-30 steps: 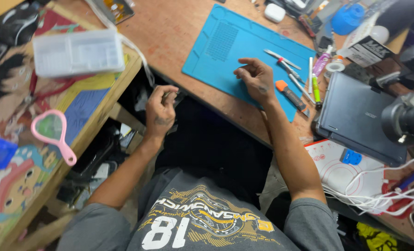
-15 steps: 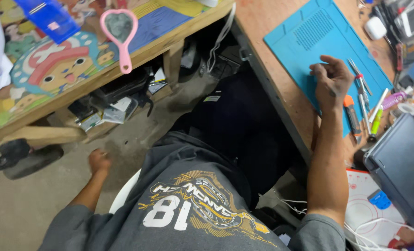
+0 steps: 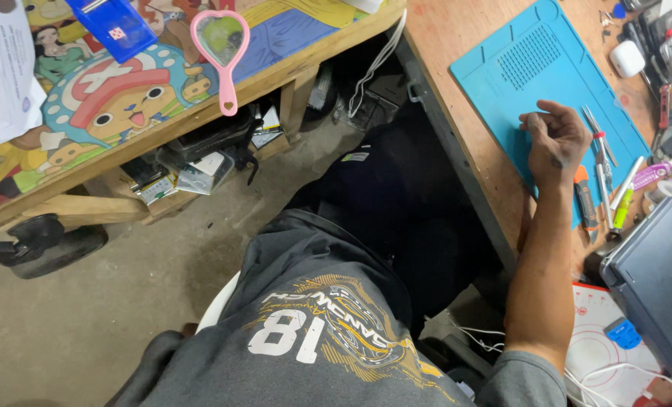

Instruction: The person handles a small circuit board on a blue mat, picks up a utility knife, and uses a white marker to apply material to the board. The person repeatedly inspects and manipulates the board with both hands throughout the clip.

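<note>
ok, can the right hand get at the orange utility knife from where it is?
Probably yes. The right hand rests loosely curled on the blue mat, and the orange utility knife lies just beside the wrist at the mat's edge, with nothing over it. The tweezers lie clear.

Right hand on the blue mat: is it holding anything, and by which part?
It cannot be told. The right hand rests loosely curled on the blue mat, fingers hiding whatever might be between them. The left hand is out of view.

view: one head cam only, worn by the person
aim: steeply down over own chest and lap to floor
near: torso fills bottom edge
right side: right hand (image 3: 556, 140) on blue mat (image 3: 502, 45), wooden bench
left side: cartoon-print table (image 3: 87, 105)
overlap: n/a, single view
</note>
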